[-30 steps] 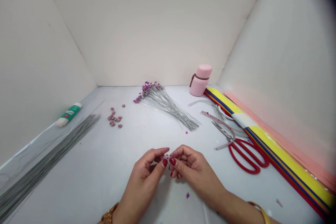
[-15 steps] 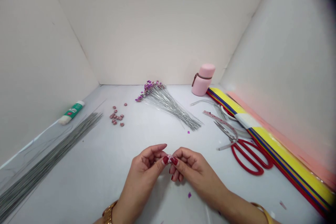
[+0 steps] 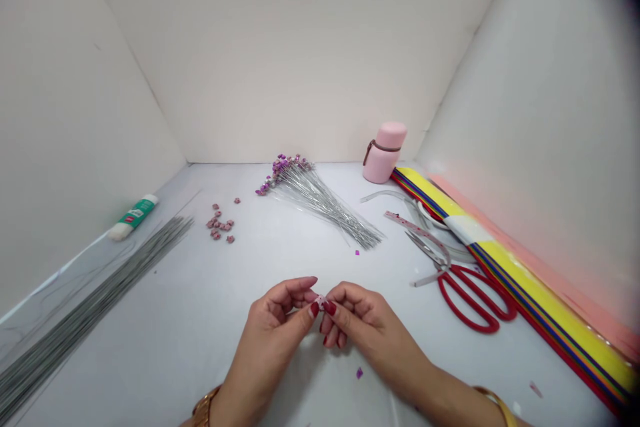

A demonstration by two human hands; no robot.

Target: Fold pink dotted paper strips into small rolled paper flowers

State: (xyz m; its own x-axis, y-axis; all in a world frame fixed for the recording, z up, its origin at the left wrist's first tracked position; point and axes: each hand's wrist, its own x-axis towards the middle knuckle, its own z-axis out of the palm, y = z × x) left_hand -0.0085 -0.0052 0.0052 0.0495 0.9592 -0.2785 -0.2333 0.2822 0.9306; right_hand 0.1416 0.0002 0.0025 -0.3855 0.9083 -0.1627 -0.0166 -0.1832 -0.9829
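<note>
Between my two thumbs and fingers is a small pale pink paper star (image 3: 321,302) with dark specks. My left hand (image 3: 283,320) pinches its left side, with the index finger stretched out above it. My right hand (image 3: 357,317) pinches the right side, its other fingers curled underneath. Farther off to the left lies a small group of pink paper stars (image 3: 216,223). A purple scrap (image 3: 359,373) rests on the table just below my right hand.
Wire stems with purple tips (image 3: 325,200) lie at the back centre, near a pink bottle (image 3: 385,153). To the right are red-handled scissors (image 3: 475,297), paper strips (image 3: 417,227) and coloured sheets (image 3: 530,293). Grey wires (image 3: 95,300) and a glue stick (image 3: 134,216) lie left.
Both hands still pinch the paper star in nearly the same spot, with only slight finger movement. The whole view has shifted a little.
</note>
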